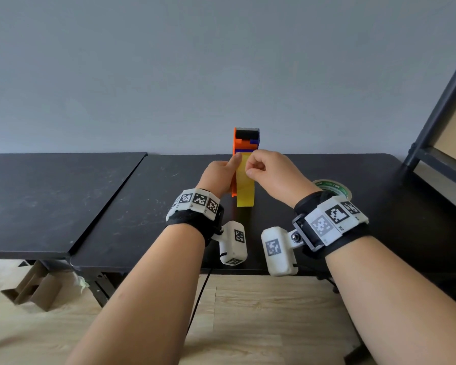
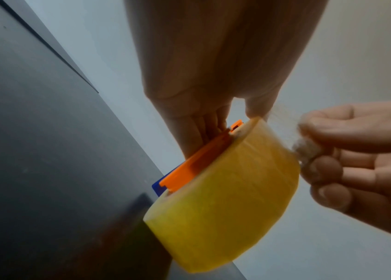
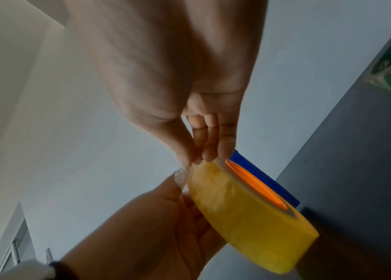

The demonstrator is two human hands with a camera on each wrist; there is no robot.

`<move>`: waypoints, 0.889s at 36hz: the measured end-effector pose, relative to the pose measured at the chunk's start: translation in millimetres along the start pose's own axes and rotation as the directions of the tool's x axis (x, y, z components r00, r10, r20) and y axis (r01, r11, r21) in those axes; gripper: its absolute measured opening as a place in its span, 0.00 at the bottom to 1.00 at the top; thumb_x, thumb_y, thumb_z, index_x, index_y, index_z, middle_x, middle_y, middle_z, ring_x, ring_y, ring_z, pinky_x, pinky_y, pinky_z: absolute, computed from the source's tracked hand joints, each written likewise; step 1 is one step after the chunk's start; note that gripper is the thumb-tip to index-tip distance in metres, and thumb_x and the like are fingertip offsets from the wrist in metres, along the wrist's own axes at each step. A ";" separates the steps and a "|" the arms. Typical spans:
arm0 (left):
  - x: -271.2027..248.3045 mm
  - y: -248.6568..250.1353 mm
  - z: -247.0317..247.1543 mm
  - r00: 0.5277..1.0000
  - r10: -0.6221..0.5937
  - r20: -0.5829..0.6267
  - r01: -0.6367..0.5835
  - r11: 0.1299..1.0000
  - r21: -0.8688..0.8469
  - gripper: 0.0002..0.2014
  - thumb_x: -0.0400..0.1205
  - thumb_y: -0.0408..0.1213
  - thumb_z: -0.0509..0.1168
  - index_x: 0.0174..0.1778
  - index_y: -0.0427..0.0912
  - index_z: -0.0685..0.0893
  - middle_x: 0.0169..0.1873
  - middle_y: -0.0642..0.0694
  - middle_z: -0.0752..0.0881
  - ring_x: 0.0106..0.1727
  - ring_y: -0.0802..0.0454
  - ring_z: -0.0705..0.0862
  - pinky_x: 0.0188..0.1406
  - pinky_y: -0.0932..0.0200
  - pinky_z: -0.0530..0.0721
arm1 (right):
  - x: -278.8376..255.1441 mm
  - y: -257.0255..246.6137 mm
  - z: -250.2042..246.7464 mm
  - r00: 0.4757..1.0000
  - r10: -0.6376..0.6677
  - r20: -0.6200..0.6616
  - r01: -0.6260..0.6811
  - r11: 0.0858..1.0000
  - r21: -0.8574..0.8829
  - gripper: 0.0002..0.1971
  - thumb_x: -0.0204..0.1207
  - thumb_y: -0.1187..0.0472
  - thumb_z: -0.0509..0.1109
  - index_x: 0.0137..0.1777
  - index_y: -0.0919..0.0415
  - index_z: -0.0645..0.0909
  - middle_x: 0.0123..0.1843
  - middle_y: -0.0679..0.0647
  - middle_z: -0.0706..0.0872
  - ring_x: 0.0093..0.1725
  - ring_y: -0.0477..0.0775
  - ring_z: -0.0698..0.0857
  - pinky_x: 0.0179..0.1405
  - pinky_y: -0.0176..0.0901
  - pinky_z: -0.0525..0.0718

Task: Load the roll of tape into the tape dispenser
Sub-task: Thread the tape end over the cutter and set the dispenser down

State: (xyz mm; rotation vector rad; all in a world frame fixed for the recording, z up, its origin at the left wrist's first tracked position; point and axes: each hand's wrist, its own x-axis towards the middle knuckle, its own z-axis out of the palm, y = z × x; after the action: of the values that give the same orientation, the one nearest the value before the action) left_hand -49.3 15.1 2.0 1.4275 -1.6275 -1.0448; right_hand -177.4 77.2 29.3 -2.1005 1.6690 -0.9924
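An orange and blue tape dispenser (image 1: 244,143) stands upright on the black table (image 1: 142,206). The yellow roll of tape (image 1: 245,188) sits on its orange hub (image 3: 254,185). My left hand (image 1: 233,165) grips the dispenser from the left, fingers behind the orange frame (image 2: 196,163) and thumb on top of the roll (image 2: 225,199). My right hand (image 1: 250,172) pinches the loose, crumpled tape end (image 2: 307,149) at the upper edge of the roll (image 3: 249,217). The same pinch (image 3: 193,162) shows in the right wrist view.
A second roll with a green label (image 1: 334,188) lies flat on the table behind my right wrist. A dark metal shelf frame (image 1: 437,122) stands at the right edge. A second black tabletop (image 1: 50,201) adjoins on the left. Cardboard (image 1: 29,288) lies on the floor.
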 end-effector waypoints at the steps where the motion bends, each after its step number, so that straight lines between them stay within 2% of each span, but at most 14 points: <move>1: 0.3 -1.3 0.2 1.000 -0.001 0.003 0.001 1.000 -0.001 0.28 0.83 0.63 0.55 0.40 0.38 0.79 0.36 0.36 0.82 0.40 0.41 0.84 0.61 0.35 0.85 | -0.1 0.4 -0.9 1.000 0.001 0.006 -0.001 1.000 0.007 0.04 0.82 0.64 0.65 0.47 0.59 0.81 0.46 0.53 0.84 0.47 0.51 0.82 0.42 0.38 0.77; 5: -1.7 0.9 -0.5 1.000 0.012 -0.003 -0.012 1.000 -0.001 0.26 0.84 0.61 0.55 0.40 0.39 0.78 0.36 0.36 0.81 0.40 0.42 0.83 0.61 0.37 0.85 | -0.8 0.2 -5.4 0.999 -0.006 0.044 0.005 1.000 0.030 0.04 0.81 0.63 0.65 0.46 0.58 0.81 0.45 0.50 0.84 0.42 0.45 0.81 0.39 0.32 0.76; 8: -1.9 2.2 -1.2 1.000 0.010 0.002 -0.010 1.000 -0.015 0.26 0.84 0.59 0.56 0.39 0.37 0.78 0.36 0.36 0.82 0.40 0.41 0.84 0.61 0.37 0.85 | -0.9 1.3 -5.6 1.000 -0.003 0.029 0.001 0.998 0.065 0.04 0.80 0.64 0.66 0.46 0.59 0.82 0.44 0.49 0.84 0.41 0.44 0.81 0.41 0.33 0.79; 11: -2.3 0.8 -1.1 1.000 0.002 0.008 -0.002 1.000 -0.025 0.26 0.84 0.61 0.56 0.40 0.38 0.79 0.37 0.35 0.83 0.47 0.30 0.88 0.61 0.37 0.85 | 0.2 4.5 -4.3 0.999 0.017 -0.038 -0.013 0.994 0.113 0.04 0.79 0.64 0.68 0.46 0.60 0.84 0.42 0.48 0.85 0.40 0.44 0.82 0.45 0.38 0.80; 13: -2.6 -1.4 -1.3 1.000 0.000 0.011 0.001 0.999 -0.040 0.26 0.83 0.62 0.57 0.41 0.39 0.80 0.38 0.33 0.84 0.53 0.28 0.89 0.60 0.36 0.86 | 1.0 7.1 -4.0 0.996 0.050 -0.070 -0.039 0.986 0.162 0.05 0.79 0.64 0.67 0.48 0.60 0.86 0.42 0.49 0.86 0.42 0.46 0.85 0.50 0.43 0.85; 15: -2.4 -2.4 -1.4 1.000 0.001 0.010 0.000 0.998 -0.056 0.26 0.82 0.62 0.57 0.43 0.39 0.81 0.42 0.28 0.87 0.53 0.29 0.89 0.59 0.36 0.86 | 1.1 9.0 -3.4 0.993 0.085 -0.085 -0.062 0.969 0.237 0.09 0.79 0.67 0.66 0.53 0.58 0.86 0.43 0.51 0.89 0.44 0.50 0.88 0.54 0.46 0.88; 17: -2.8 -2.3 -1.2 1.000 -0.003 0.005 0.003 0.998 -0.062 0.26 0.82 0.62 0.58 0.44 0.39 0.81 0.48 0.25 0.89 0.53 0.30 0.89 0.59 0.37 0.87 | 0.3 9.5 -3.5 0.990 0.096 -0.103 -0.066 0.962 0.267 0.15 0.79 0.71 0.61 0.58 0.57 0.85 0.43 0.50 0.88 0.47 0.49 0.88 0.57 0.45 0.87; 20: -3.4 -2.4 -0.9 1.000 -0.004 0.006 0.005 0.998 -0.063 0.26 0.82 0.63 0.57 0.44 0.40 0.81 0.49 0.25 0.89 0.53 0.30 0.89 0.58 0.36 0.87 | -1.2 9.0 -4.2 0.986 0.098 -0.132 -0.062 0.966 0.251 0.21 0.78 0.75 0.57 0.61 0.57 0.85 0.48 0.51 0.87 0.53 0.49 0.86 0.61 0.43 0.84; 23: -2.9 -3.0 -0.8 1.000 -0.011 0.007 0.011 0.998 -0.065 0.27 0.81 0.64 0.57 0.44 0.40 0.81 0.50 0.26 0.89 0.53 0.30 0.89 0.58 0.37 0.87 | -2.8 10.5 -4.4 0.986 0.094 -0.138 -0.065 0.978 0.197 0.21 0.78 0.73 0.58 0.61 0.55 0.86 0.53 0.52 0.87 0.55 0.48 0.84 0.55 0.31 0.80; 25: -2.2 -3.5 -0.5 1.000 -0.016 0.007 0.016 0.998 -0.058 0.27 0.81 0.65 0.57 0.43 0.41 0.80 0.43 0.30 0.88 0.54 0.30 0.89 0.58 0.37 0.87 | -4.4 12.0 -4.9 0.988 0.081 -0.135 -0.062 0.988 0.139 0.20 0.77 0.72 0.61 0.62 0.54 0.86 0.55 0.52 0.86 0.52 0.46 0.83 0.47 0.22 0.75; 26: -2.2 -3.6 -0.7 1.000 -0.015 0.009 0.016 0.998 -0.054 0.27 0.80 0.66 0.57 0.43 0.41 0.80 0.40 0.33 0.86 0.54 0.29 0.89 0.59 0.36 0.87 | -5.5 12.3 -5.2 0.990 0.072 -0.123 -0.058 0.991 0.117 0.21 0.76 0.71 0.62 0.63 0.54 0.86 0.55 0.52 0.85 0.51 0.46 0.82 0.45 0.20 0.73; 29: -2.9 -3.9 -0.7 1.000 -0.011 0.021 0.012 0.998 -0.053 0.28 0.77 0.68 0.56 0.42 0.42 0.80 0.38 0.36 0.84 0.50 0.30 0.89 0.60 0.35 0.86 | -8.4 12.7 -3.3 0.995 0.029 -0.094 -0.025 0.999 0.044 0.20 0.74 0.68 0.68 0.65 0.53 0.85 0.52 0.50 0.81 0.49 0.47 0.82 0.44 0.21 0.72; 32: -4.4 -2.6 -0.6 1.000 -0.009 0.020 0.010 0.997 -0.072 0.27 0.81 0.64 0.57 0.43 0.40 0.81 0.43 0.31 0.88 0.54 0.29 0.89 0.61 0.36 0.86 | -8.2 13.4 -0.1 0.994 -0.011 -0.111 0.009 1.000 -0.014 0.16 0.75 0.62 0.74 0.62 0.53 0.87 0.50 0.47 0.80 0.48 0.46 0.81 0.42 0.25 0.72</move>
State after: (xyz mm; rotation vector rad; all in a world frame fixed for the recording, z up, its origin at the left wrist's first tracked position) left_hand -47.1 19.3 -0.1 1.3828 -1.5821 -1.1148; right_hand -188.2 81.0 18.6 -2.0992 1.7227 -1.1241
